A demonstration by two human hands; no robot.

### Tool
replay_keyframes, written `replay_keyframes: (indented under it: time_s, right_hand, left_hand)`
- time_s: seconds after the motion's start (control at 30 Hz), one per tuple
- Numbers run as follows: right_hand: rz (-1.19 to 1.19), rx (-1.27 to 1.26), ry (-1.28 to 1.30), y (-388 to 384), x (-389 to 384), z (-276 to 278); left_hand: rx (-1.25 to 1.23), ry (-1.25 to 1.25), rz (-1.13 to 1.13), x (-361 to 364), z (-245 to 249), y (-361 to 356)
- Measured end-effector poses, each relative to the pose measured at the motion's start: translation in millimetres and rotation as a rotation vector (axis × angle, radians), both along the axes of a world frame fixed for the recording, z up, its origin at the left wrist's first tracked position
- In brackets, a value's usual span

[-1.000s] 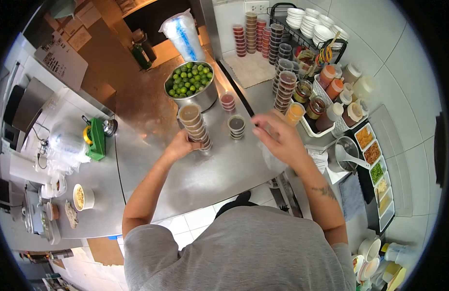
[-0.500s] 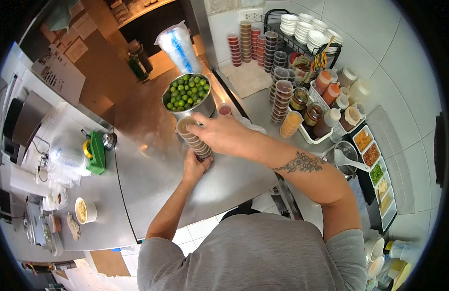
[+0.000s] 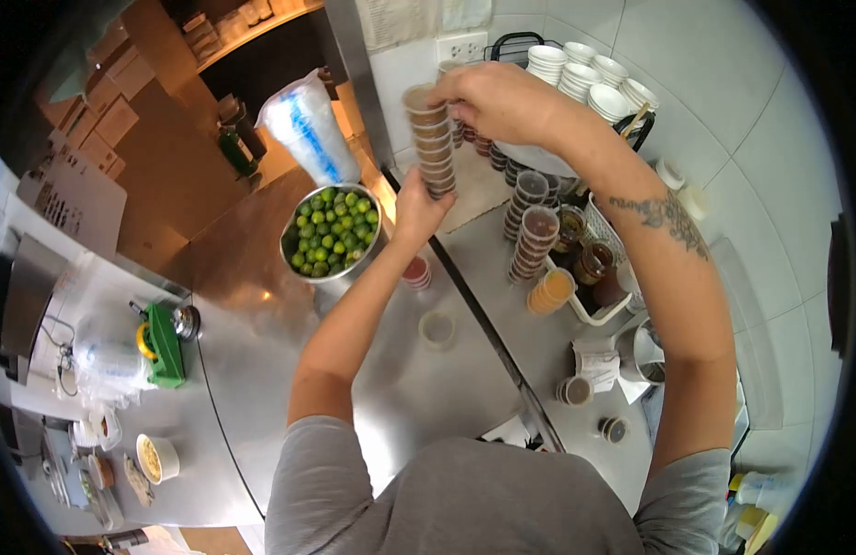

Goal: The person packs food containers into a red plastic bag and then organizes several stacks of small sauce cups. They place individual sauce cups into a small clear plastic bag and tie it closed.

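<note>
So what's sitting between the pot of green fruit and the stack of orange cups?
In the head view, a short stack of red cups and a dark counter strip; the left forearm also crosses there, near the pot.

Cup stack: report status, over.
Left hand gripping cup stack low, right hand at its top. Fruit pot close beside left forearm.
</note>
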State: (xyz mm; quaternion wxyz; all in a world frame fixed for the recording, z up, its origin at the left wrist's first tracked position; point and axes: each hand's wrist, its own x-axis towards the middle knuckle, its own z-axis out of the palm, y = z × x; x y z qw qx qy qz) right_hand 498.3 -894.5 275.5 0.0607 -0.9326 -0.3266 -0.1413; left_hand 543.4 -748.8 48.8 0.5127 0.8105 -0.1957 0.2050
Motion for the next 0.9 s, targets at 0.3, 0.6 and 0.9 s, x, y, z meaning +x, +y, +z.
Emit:
replay_keyframes:
  time_s: [0.3,0.6,0.9]
  right_hand:
    - [-0.244,-0.080,0.162,-55,133,-51]
    - [-0.281,-0.048,0.180,-69,176,-89]
    - [-0.218,-0.012,0.028,-71,179,-108]
  left_hand:
    - [0.088,0.017,0.045,142,-71,-84]
    - [0.141,0.114,0.150,175,-103,-104]
    - [0.134,0.082,0.210,178,-105,-104]
